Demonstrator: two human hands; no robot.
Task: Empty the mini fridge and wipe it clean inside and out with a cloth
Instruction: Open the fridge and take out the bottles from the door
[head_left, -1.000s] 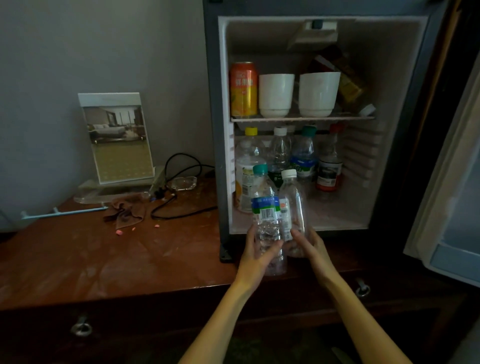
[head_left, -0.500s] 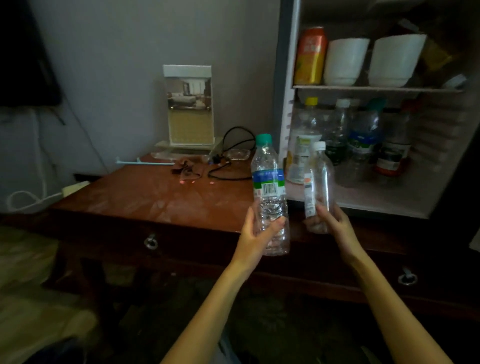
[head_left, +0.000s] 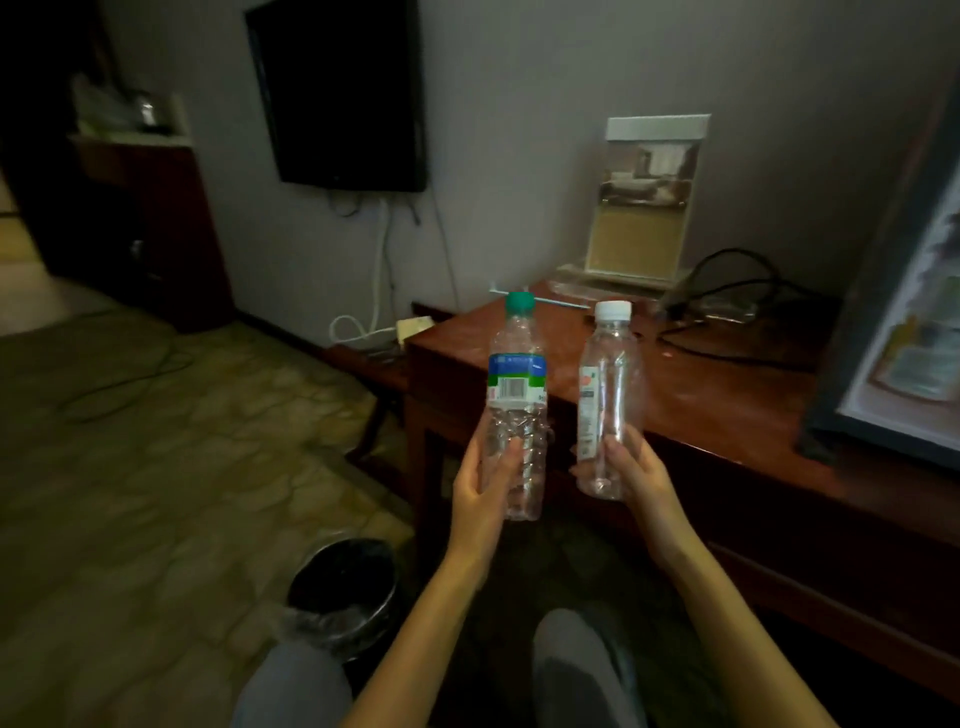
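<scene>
The left hand (head_left: 480, 493) is holding a green-capped bottle (head_left: 517, 395) made of clear plastic. Its grip is clamping around the bumpy, ridged lower part, with the thumb in front. The bottle is standing straight up and is wearing a blue, green and white label with a barcode.

The right hand (head_left: 636, 478) is holding a white-capped bottle (head_left: 610, 384). This one is smooth, round and see-through, with a thin label down one side. The grip is clamping on it near the bottom, thumb in front and fingers behind.

Both bottles are hanging in the air side by side, not touching, in front of the left end of the shiny brown wooden table (head_left: 727, 415). The mini fridge (head_left: 904, 338) is sitting on the table at the far right. It is looking blurry, with a dark frame and a pale inside showing.

A round black bin (head_left: 343, 587) with a crinkly clear bag is standing on the floor under the left arm. A flat black TV (head_left: 337, 93) is hanging on the grey wall. A clear picture stand (head_left: 644, 197) is standing at the back of the table, with black cords (head_left: 727, 312) curling beside it.
</scene>
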